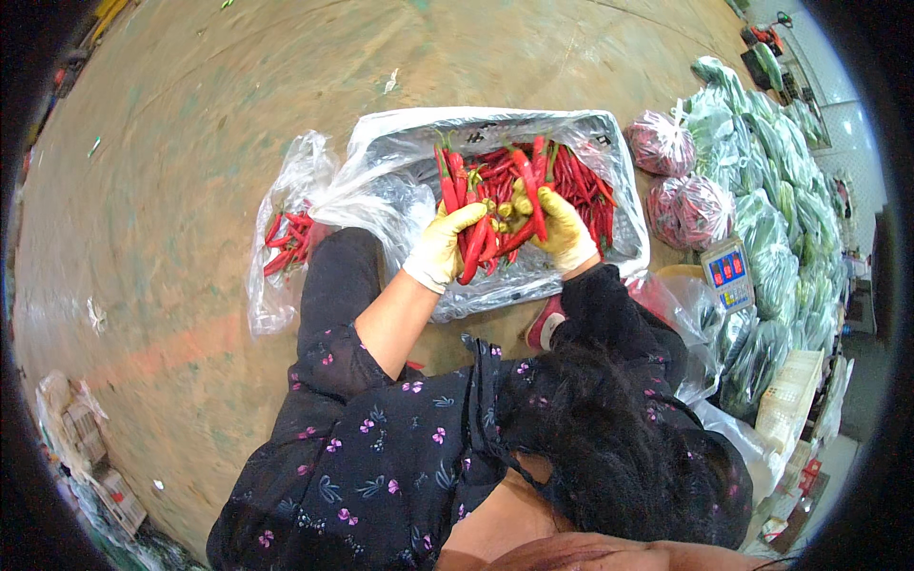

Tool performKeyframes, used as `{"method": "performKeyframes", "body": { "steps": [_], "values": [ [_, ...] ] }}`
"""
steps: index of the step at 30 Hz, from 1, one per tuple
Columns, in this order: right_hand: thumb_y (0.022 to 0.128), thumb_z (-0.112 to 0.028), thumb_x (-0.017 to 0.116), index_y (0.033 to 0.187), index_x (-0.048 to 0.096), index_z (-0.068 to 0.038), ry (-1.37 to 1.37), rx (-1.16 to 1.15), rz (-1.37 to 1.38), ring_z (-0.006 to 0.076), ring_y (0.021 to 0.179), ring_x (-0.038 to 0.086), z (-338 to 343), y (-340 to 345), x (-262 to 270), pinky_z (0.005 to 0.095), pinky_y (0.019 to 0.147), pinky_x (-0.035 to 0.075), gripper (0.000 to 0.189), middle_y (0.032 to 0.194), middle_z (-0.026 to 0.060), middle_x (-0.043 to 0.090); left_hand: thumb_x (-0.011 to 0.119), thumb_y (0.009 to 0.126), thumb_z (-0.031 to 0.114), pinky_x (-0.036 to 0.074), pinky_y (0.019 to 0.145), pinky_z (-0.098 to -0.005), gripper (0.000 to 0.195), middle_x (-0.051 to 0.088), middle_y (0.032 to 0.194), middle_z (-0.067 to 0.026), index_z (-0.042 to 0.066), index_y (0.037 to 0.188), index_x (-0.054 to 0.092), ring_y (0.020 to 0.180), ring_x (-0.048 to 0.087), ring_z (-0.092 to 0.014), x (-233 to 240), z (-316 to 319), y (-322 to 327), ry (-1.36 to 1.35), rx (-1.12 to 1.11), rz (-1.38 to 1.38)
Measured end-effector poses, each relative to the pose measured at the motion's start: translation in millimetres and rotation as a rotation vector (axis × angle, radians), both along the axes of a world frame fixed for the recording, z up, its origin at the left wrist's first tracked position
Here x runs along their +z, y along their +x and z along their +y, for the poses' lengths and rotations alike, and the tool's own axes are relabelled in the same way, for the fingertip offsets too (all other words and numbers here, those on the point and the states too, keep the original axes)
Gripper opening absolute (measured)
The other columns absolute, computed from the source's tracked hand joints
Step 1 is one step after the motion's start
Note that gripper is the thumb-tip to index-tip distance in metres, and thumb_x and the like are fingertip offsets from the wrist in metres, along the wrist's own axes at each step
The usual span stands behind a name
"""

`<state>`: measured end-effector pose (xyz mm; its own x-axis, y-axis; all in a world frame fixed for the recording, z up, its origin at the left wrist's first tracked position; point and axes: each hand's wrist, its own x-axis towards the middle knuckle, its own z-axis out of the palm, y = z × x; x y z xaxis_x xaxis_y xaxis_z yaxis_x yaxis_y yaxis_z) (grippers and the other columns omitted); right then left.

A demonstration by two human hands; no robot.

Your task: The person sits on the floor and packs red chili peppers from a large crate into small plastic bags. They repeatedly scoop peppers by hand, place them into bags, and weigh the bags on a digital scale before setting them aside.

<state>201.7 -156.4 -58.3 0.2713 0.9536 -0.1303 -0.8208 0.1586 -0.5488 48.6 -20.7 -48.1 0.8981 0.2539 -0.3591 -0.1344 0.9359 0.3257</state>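
Note:
Over a white plastic crate (640, 235) lined with clear film, both my hands wear yellowish gloves. My left hand (448, 239) grips a bunch of long red chili peppers (471, 250), their green stems pointing mostly away from me. Fingers of my right hand (560, 225) close around another red chili pepper (526, 178), with its tip towards me. Loose red chilies (577, 178) fill the crate's right side beyond my hands. Crumpled clear plastic liner (389, 193) covers the left part. Some chilies below my hands are partly hidden.
Left of the crate, a clear plastic bag (268, 303) holds several red chilies. To the right are tied bags of red produce (689, 210), a digital scale (727, 275) and a heap of bagged green vegetables (767, 228). A cream plastic basket (789, 396) stands near my right side.

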Motion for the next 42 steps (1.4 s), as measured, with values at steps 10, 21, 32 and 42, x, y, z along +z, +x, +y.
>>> {"method": "performKeyframes", "body": {
  "steps": [10,21,32,42],
  "values": [
    [0.074,-0.020,0.066,0.096,0.057,0.001,-0.747,-0.455,-1.227,0.0168,0.067,0.060,136,96,31,0.0287,0.063,0.047,0.032,0.078,0.0095,0.062,0.061,0.084,0.015,0.055,0.070,-0.0366,0.038,0.061,0.099,-0.0127,0.002,0.118,0.049,0.083,0.062,-0.025,-2,28,-2,-0.143,-0.056,-0.096],
    [0.070,-0.019,0.061,0.105,0.058,-0.002,-1.014,0.681,-1.639,0.0327,0.095,0.061,54,40,-99,0.0378,0.081,0.048,0.039,0.099,0.0209,0.063,0.062,0.083,0.012,0.056,0.070,-0.0408,0.045,0.057,0.106,-0.0137,0.006,0.125,0.044,0.090,0.061,-0.028,3,38,-3,-0.158,-0.094,-0.233],
    [0.083,-0.022,0.063,0.107,0.052,0.003,-0.202,-0.064,-0.029,0.0152,0.069,0.052,-10,-8,46,0.0279,0.060,0.042,0.036,0.087,0.0095,0.057,0.061,0.082,0.007,0.055,0.071,-0.0410,0.060,0.056,0.107,-0.0117,0.017,0.135,0.036,0.089,0.059,-0.026,16,37,-12,-0.074,-0.110,-0.265],
    [0.080,-0.016,0.066,0.112,0.052,-0.002,-0.140,-0.207,-0.157,0.0175,0.075,0.058,-64,-41,107,0.0302,0.066,0.046,0.038,0.096,0.0119,0.062,0.060,0.085,0.009,0.055,0.070,-0.0409,0.050,0.057,0.108,-0.0128,0.011,0.130,0.040,0.090,0.058,-0.028,27,9,-24,-0.041,-0.190,-0.300]
  ]
}}
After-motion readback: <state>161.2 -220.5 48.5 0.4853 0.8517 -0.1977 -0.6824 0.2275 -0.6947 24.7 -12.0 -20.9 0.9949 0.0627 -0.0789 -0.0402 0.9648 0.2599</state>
